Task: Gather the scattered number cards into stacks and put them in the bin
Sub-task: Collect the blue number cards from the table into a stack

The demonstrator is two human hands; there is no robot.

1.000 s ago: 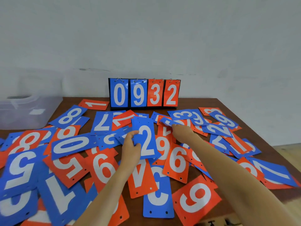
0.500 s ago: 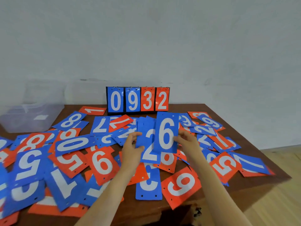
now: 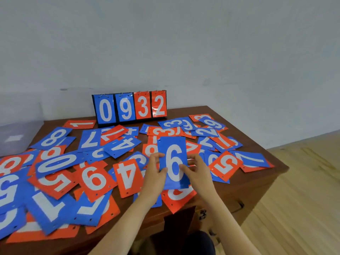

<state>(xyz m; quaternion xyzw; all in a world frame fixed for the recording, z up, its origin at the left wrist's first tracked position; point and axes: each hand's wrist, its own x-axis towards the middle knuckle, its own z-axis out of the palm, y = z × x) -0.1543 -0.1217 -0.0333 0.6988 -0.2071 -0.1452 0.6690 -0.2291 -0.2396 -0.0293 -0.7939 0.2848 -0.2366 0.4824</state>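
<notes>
The left hand (image 3: 155, 174) and the right hand (image 3: 198, 173), forearms reaching forward side by side, pinch opposite long edges of a flat blue plastic card with a white 6 (image 3: 173, 150). They hold it upright above scattered red and blue number cards (image 3: 93, 179) on the brown wooden table (image 3: 257, 184). A translucent plastic bin (image 3: 16, 137) stands at the table's far left.

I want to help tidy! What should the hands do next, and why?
Probably the right hand should reach for the orange 5 card beside it and add it to the blue 6 card it holds with the left hand; most cards lie scattered.
</notes>
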